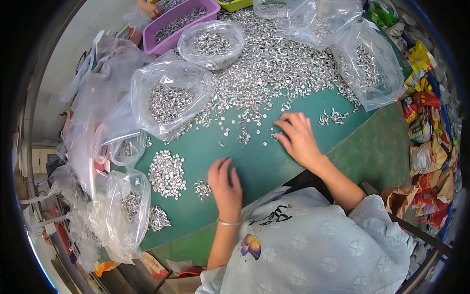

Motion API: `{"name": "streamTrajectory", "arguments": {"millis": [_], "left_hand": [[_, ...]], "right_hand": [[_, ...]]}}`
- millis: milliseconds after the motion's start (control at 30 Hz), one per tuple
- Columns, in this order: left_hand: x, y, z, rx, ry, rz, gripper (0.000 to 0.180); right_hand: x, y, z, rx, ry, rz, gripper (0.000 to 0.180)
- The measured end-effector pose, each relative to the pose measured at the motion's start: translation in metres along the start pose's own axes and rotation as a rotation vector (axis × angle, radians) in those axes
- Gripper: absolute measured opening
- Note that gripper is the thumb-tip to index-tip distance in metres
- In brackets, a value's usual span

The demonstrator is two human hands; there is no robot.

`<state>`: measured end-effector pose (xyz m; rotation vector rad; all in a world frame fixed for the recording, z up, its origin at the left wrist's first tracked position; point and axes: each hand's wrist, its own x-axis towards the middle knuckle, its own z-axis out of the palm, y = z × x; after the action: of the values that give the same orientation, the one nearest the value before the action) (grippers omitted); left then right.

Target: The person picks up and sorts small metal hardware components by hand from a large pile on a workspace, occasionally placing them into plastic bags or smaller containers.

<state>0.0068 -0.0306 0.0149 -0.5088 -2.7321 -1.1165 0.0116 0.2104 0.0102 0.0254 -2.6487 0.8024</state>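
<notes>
My left hand (pixel 225 185) hovers over the green table with its fingers apart, beside a small heap of silvery metal pieces (pixel 202 190). Farther right, my right hand (pixel 297 138) reaches over the tabletop, thumb and forefinger apart. A few loose curved metal pieces (pixel 243 138) and small flower-like ones (pixel 265 144) lie to the left of its fingertips. Left of my left hand spreads a flat pile of small round silvery pieces (pixel 167 174). A large heap of curved, ring-like metal pieces (pixel 279 61) covers the far part of the table.
Clear plastic bags of metal pieces stand at the left (pixel 169 103), far middle (pixel 211 45) and right (pixel 367 66). A purple bin (pixel 147 41) is at the back, near another person's hand (pixel 151 10). Colourful packages (pixel 423 112) line the right side. A small separate cluster (pixel 334 116) lies right.
</notes>
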Motion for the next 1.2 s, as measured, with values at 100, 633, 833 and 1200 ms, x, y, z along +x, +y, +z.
{"name": "streamTrajectory", "arguments": {"millis": [100, 633, 833, 1200], "left_hand": [[0.029, 0.019, 0.018, 0.081, -0.052, 0.086, 0.036], [0.035, 0.030, 0.035, -1.091, -0.174, -0.459, 0.028], [0.015, 0.025, 0.023, -1.206, -0.235, -0.551, 0.028], [-0.025, -0.029, -0.039, -0.299, 0.192, -0.304, 0.016]], "right_hand": [[0.008, -0.001, 0.001, 0.020, 0.005, -0.071, 0.028], [0.011, -0.012, 0.008, 0.336, 0.060, 0.035, 0.007], [-0.003, -0.050, 0.007, 0.576, -0.176, 0.028, 0.007], [0.001, -0.061, 0.014, 0.571, -0.314, 0.040, 0.019]]}}
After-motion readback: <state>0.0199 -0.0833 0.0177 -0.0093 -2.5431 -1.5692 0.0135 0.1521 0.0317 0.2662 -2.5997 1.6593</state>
